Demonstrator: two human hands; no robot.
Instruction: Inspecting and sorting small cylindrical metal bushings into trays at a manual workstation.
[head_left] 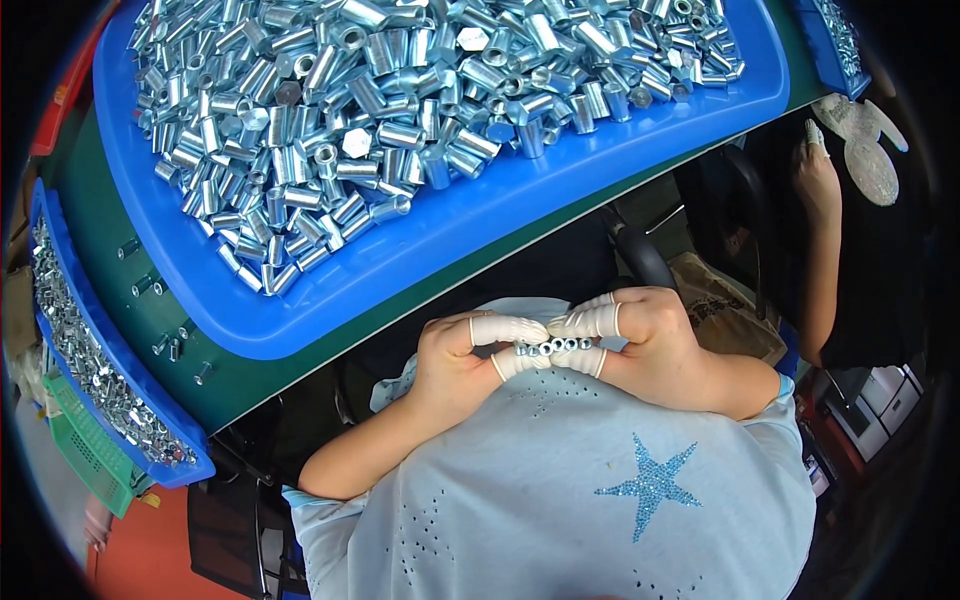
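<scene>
A short row of several silver metal sleeve nuts (556,346) is held side by side in front of my chest, their round open ends showing. My left hand (455,355) pinches the left part of the row between thumb and fingers. From the other side, my right hand (650,345) grips the right part, and the fingertips of both hands meet in the middle. White finger cots cover the thumbs and several fingers of both hands. Beyond my hands, a big blue tray (400,262) is heaped with loose sleeve nuts (340,130) of the same look.
The tray stands on a green table (240,385), where a few loose sleeve nuts (143,286) lie at the left. Another blue tray (195,462) of small metal parts is at far left, above a green basket (85,440). At right, another person's arm (822,220) shows.
</scene>
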